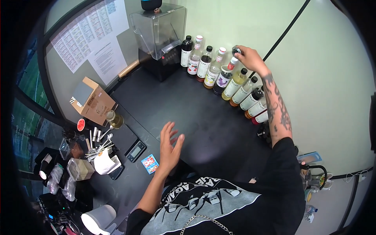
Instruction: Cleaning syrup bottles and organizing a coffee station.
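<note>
My right hand [250, 60] reaches far out to the bottles along the wall. Its fingers are closed on a small dark, shiny round thing [236, 50] whose kind I cannot make out. Just below it stands a syrup bottle with a purple-flower label [223, 80], its neck and white cap close to my fingers. To its left is a pale yellow syrup bottle [212, 76]; to its right, another yellow one [234, 86]. My left hand [170, 149] hovers over the black table [188, 113], fingers spread and holding nothing. Nearest to it lies a small blue and red packet [150, 163].
A blender with a clear cover [158, 35] stands at the back. On the left are an open cardboard box [94, 102], a glass jar [114, 118], a digital scale [135, 150], a white cloth [105, 161] and a white pitcher [98, 219]. More bottles line the right wall.
</note>
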`<state>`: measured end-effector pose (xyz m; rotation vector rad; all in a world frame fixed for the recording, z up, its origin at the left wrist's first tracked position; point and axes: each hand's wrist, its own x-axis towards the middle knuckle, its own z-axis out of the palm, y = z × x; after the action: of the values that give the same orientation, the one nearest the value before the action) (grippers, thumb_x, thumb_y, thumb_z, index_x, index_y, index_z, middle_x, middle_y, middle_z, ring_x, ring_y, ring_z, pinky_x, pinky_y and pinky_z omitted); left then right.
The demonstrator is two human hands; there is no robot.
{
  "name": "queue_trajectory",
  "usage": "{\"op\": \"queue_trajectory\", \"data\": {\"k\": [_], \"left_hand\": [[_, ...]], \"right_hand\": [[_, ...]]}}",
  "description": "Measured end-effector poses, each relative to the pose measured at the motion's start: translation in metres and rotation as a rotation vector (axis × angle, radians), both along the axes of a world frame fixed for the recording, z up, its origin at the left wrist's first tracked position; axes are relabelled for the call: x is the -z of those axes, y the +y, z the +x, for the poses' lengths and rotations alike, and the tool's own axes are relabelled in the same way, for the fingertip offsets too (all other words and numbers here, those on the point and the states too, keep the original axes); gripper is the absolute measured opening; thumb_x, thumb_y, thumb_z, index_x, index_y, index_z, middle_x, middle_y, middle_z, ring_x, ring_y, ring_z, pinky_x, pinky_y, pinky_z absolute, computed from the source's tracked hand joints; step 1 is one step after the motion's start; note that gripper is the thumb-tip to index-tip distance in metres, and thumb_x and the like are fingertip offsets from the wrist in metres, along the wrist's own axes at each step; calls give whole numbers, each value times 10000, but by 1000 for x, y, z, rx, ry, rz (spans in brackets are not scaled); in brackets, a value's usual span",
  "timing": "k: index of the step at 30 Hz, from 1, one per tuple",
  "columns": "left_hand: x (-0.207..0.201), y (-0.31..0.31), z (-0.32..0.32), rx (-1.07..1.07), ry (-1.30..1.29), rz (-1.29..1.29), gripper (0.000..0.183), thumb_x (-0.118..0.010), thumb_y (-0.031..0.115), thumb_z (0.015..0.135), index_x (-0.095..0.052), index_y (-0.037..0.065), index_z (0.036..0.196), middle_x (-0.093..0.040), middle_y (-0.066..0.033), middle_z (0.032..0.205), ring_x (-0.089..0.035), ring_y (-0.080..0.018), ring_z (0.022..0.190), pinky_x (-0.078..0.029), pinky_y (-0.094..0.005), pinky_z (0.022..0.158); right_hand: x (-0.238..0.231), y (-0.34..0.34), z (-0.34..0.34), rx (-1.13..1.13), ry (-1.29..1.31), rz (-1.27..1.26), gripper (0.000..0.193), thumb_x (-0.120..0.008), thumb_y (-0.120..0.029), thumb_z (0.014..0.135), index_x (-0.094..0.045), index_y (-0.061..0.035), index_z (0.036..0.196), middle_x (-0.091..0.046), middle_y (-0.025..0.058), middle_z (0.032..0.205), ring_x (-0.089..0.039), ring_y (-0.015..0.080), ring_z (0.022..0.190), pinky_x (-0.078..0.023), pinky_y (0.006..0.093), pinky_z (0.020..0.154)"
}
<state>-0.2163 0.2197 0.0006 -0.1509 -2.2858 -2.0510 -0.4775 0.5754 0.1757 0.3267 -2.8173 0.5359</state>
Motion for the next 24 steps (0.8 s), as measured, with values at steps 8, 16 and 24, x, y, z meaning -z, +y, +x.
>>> {"op": "queue_trajectory", "data": {"k": [8,16,24], "left_hand": [[55,-74,79,-287,-350,84,545,-607,234,1051,-401,57,1524,-400,-113,1524,-553,-243,1272,-509,-370,1013],[59,-106,94,-374,-292,134,523,-578,262,1069,-407,46,1514,-465,-138,1444,-585,-198,1212,-540,-303,898],[47,-116,101,-283,-224,163,511,-582,258,1068,-416,44,1502,-607,-143,1264,-590,-191,1193,-507,-332,976]], "right_hand": [[49,7,-60,62,-252,225,323,-679,-264,960,-697,-126,1252,-729,184,1146,-691,358,1077,-542,450,921],[55,5,-41,109,-74,129,238,-671,-219,961,-748,-51,1111,-758,174,1043,-734,309,953,-561,402,857],[63,4,64,172,184,-224,217,-641,-180,977,-733,-44,1119,-751,171,1017,-731,307,965,-554,389,865]]}}
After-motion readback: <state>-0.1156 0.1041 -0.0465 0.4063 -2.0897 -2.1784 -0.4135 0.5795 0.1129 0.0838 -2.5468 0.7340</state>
